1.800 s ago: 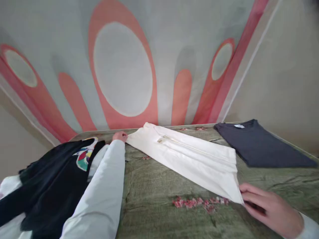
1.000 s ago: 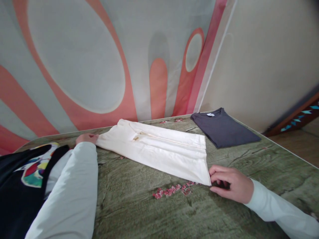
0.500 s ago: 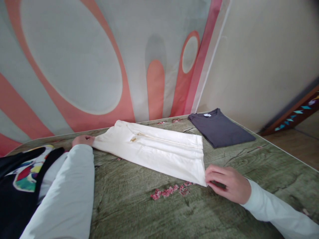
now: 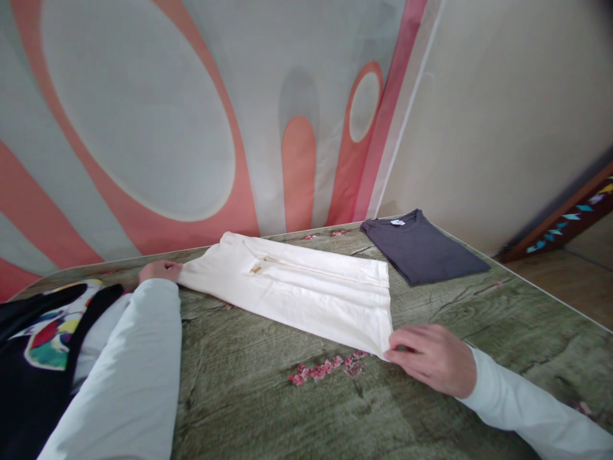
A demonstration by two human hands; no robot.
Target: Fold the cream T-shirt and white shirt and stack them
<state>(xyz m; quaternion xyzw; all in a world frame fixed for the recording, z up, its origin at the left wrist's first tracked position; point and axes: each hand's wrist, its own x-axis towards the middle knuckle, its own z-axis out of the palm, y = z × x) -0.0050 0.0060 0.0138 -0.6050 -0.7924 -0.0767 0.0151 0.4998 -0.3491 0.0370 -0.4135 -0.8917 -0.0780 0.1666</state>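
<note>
A white T-shirt (image 4: 306,287) lies on the table, partly folded lengthwise, with a small tan label showing near its neckline. At its left end, my left hand (image 4: 158,271) is closed on the sleeve; most of those fingers are hidden behind the cuff of my own sleeve. My right hand (image 4: 431,359) pinches the near corner of the hem at the shirt's right end between thumb and fingers. The cloth stretches between both hands, with soft creases along the folded layers.
A folded dark grey T-shirt (image 4: 421,249) rests at the table's back right. Dark garments with a colourful print (image 4: 52,338) lie at the left. The wood-patterned table (image 4: 268,409) meets a painted wall (image 4: 268,128) behind.
My right hand has moved slightly left, bringing the near hem corner of the white T-shirt with it. My left hand stays in place.
</note>
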